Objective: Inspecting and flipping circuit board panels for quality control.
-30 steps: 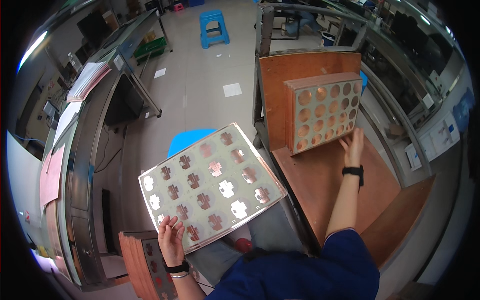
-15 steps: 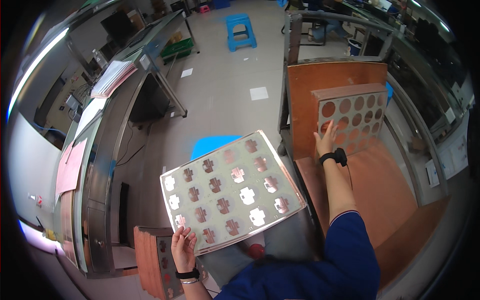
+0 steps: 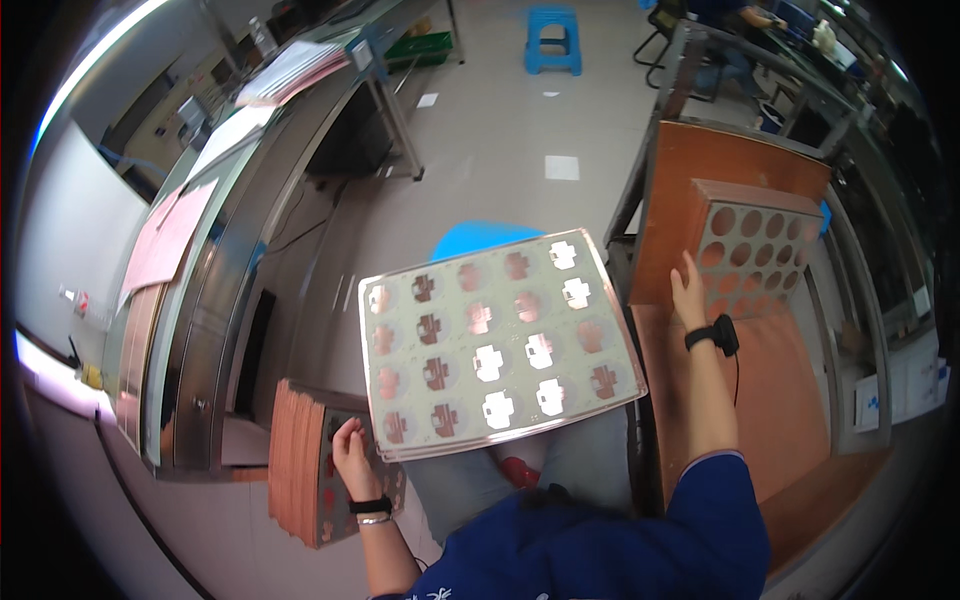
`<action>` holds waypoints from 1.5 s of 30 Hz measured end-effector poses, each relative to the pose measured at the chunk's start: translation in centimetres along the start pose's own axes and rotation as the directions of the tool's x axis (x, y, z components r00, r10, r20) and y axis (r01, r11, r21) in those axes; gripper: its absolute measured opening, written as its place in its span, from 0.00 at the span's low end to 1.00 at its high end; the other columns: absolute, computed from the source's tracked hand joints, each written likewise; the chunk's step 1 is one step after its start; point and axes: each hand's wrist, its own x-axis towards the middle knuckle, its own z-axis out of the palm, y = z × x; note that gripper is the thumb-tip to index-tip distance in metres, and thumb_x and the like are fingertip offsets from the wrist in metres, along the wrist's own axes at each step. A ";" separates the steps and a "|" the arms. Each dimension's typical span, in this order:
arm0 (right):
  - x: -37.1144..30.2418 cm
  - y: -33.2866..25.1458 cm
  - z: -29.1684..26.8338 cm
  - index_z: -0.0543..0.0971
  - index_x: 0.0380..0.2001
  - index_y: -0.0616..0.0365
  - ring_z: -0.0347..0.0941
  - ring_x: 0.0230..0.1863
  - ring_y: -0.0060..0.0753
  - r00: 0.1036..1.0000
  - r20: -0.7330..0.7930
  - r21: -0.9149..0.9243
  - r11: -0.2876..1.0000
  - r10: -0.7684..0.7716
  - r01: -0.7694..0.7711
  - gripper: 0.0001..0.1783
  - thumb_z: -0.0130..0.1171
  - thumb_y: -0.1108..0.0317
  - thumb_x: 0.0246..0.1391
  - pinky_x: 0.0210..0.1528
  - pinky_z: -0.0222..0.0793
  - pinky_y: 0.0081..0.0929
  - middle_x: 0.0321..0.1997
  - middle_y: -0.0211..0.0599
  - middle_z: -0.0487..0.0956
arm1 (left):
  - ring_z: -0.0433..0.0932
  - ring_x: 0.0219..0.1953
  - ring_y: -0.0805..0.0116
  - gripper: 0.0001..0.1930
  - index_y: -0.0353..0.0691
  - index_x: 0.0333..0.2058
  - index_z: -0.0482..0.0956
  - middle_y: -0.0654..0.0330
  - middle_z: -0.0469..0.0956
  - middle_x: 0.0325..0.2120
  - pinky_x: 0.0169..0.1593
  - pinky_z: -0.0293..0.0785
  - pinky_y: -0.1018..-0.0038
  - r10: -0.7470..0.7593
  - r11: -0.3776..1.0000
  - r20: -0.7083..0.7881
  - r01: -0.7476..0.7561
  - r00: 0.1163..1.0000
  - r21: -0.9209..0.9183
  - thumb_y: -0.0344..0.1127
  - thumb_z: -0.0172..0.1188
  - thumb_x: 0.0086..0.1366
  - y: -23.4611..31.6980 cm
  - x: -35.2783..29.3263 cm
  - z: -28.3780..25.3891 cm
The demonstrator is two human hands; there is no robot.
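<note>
A grey-green circuit board panel [image 3: 508, 335] with rows of shiny copper patterns lies before me, above my thighs; its edge shows more than one layer. My left hand [image 3: 354, 462] is just off its near left corner, fingers loosely bent and apart from the panel, with nothing visible in them. Behind that hand stands a stack of copper-edged panels [image 3: 297, 465], partly hidden. My right hand [image 3: 692, 297] is open, fingers stretched out, beside the left edge of an upright stack of panels with round copper circles [image 3: 757, 240]. Whether its fingertips touch that stack, I cannot tell.
The upright stack leans on a brown board [image 3: 672, 215] in a metal-framed cart [image 3: 680, 75]. A long workbench with papers [image 3: 170, 235] runs along the left. Blue plastic [image 3: 485, 238] shows beyond the panel. A blue stool [image 3: 553, 42] stands farther off; a person sits at the far right.
My left hand has come off the panel's near left corner. My right hand has drawn back from the front of the circle-patterned panels. The panel sits less tilted, and the view has shifted left.
</note>
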 end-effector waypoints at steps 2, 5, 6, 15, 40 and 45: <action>-3.8 -4.8 1.1 0.67 0.55 0.62 0.68 0.55 0.47 0.992 0.120 0.190 0.982 -0.025 0.002 0.22 0.47 0.68 0.58 0.55 0.63 0.33 0.53 0.50 0.72 | 0.73 0.38 0.76 0.13 0.33 0.47 0.71 0.61 0.75 0.39 0.41 0.69 0.81 -0.107 0.994 0.078 0.107 0.991 0.003 0.31 0.49 0.66 0.0 -0.2 0.3; -8.5 -10.5 1.9 0.68 0.54 0.61 0.69 0.53 0.49 0.961 0.195 -0.043 0.977 -0.196 0.208 0.22 0.48 0.71 0.56 0.53 0.65 0.34 0.51 0.51 0.73 | 0.69 0.30 0.82 0.13 0.31 0.45 0.73 0.65 0.75 0.33 0.33 0.65 0.85 -0.194 0.978 0.093 0.186 0.977 0.091 0.33 0.49 0.66 0.2 -0.6 0.8; -9.5 -11.3 2.0 0.68 0.54 0.60 0.69 0.53 0.49 0.949 0.205 -0.100 0.959 -0.241 0.265 0.22 0.48 0.72 0.55 0.53 0.64 0.34 0.51 0.52 0.72 | 0.69 0.30 0.82 0.13 0.31 0.45 0.73 0.65 0.75 0.33 0.33 0.65 0.85 -0.203 0.977 0.082 0.196 0.976 0.089 0.33 0.49 0.66 0.2 -0.5 1.3; -13.2 -12.4 4.5 0.64 0.58 0.54 0.48 0.67 0.53 0.881 0.376 -0.387 0.816 -0.286 0.430 0.25 0.48 0.64 0.56 0.64 0.48 0.42 0.65 0.54 0.55 | 0.71 0.33 0.77 0.13 0.28 0.44 0.74 0.62 0.75 0.34 0.37 0.68 0.81 0.007 0.960 0.065 -0.025 0.998 0.280 0.32 0.50 0.65 -0.6 -0.4 1.3; -10.9 -12.3 -2.3 0.63 0.56 0.67 0.69 0.53 0.30 0.829 0.526 0.805 0.205 0.190 -0.557 0.23 0.43 0.62 0.63 0.53 0.67 0.24 0.54 0.37 0.71 | 0.67 0.54 0.65 0.23 0.34 0.56 0.61 0.56 0.68 0.53 0.57 0.63 0.66 0.035 0.672 0.259 0.169 0.965 -0.721 0.45 0.42 0.69 4.9 -0.2 1.9; -12.6 -14.3 -0.6 0.65 0.55 0.64 0.69 0.52 0.30 0.842 0.505 0.803 0.253 0.191 -0.539 0.22 0.42 0.61 0.63 0.53 0.65 0.28 0.53 0.38 0.71 | 0.66 0.55 0.65 0.23 0.36 0.56 0.61 0.55 0.67 0.54 0.59 0.61 0.66 0.061 0.582 0.263 0.180 0.963 -0.793 0.45 0.41 0.69 5.9 0.3 3.4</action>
